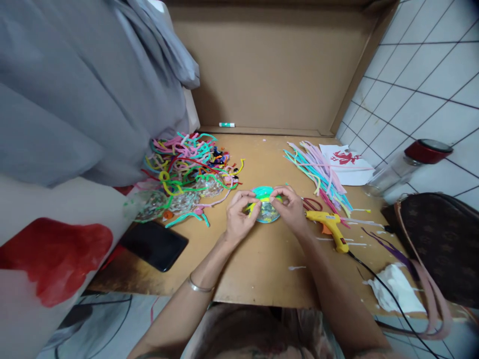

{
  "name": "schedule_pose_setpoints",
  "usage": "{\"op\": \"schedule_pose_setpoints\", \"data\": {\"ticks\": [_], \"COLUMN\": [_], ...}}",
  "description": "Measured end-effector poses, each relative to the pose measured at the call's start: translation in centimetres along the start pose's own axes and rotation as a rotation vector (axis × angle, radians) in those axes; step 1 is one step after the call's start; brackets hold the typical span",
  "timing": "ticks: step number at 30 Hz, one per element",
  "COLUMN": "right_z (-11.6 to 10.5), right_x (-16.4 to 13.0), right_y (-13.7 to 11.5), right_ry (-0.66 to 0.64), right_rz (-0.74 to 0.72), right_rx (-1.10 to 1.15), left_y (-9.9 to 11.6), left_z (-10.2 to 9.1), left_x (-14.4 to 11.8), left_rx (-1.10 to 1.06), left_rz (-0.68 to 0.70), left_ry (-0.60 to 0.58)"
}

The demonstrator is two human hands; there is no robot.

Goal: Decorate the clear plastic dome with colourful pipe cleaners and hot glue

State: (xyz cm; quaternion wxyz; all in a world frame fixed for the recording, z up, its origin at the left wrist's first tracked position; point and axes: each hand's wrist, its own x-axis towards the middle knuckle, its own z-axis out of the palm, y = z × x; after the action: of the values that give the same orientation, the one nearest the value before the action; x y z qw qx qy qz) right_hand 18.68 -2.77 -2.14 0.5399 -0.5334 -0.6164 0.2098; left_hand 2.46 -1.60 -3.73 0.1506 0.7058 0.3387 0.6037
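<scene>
Over the middle of the table, a clear round plastic piece [268,214] has a blue-green rim and a band of turquoise pipe cleaner [263,191] filling its far part. A yellow pipe cleaner [265,200] runs across it, just below the turquoise band. My left hand [240,212] pinches the yellow strip at the left edge, where a short end sticks out below the fingers. At the right edge, my right hand [291,207] is closed in a pinch on the same strip, its fingertips partly hiding it. Red-handled scissors [312,203] lie beside my right hand, partly covered.
A yellow glue gun [331,224] with a black cord lies at right, near loose pipe cleaners [318,169]. At left are a tangled pipe-cleaner pile [187,154], clear plastic pieces [183,202] and a black phone [155,244]. A bottle [404,164], bag [441,239] and tissue [396,286] line the right side.
</scene>
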Motion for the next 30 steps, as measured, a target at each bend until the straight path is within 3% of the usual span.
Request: {"op": "schedule_pose_setpoints", "data": {"ticks": [4,20,23,27,30], "right_z": [0.1,-0.1,-0.6,-1.3,-1.5], "right_x": [0.0,0.1,0.3,0.7,0.9], "right_y": [0.0,-0.2,0.1,0.8,1.1], "right_ry": [0.014,0.008,-0.044,-0.128,-0.125], "right_rz": [0.0,0.055,0.117,0.308,0.4], "right_rx": [-0.004,0.023,0.124,0.328,0.388], "left_y": [0.1,-1.2,-1.2,-1.3,-1.4], "left_z": [-0.2,-0.2,-0.2,-0.4,-0.4], "left_x": [0.2,0.1,0.1,0.2,0.2], "left_rx": [0.019,-0.232,-0.215,-0.2,-0.21], "left_rz": [0.008,-0.313,-0.326,-0.335,-0.335], "left_ry": [-0.018,-0.074,-0.06,-0.043,-0.029]}}
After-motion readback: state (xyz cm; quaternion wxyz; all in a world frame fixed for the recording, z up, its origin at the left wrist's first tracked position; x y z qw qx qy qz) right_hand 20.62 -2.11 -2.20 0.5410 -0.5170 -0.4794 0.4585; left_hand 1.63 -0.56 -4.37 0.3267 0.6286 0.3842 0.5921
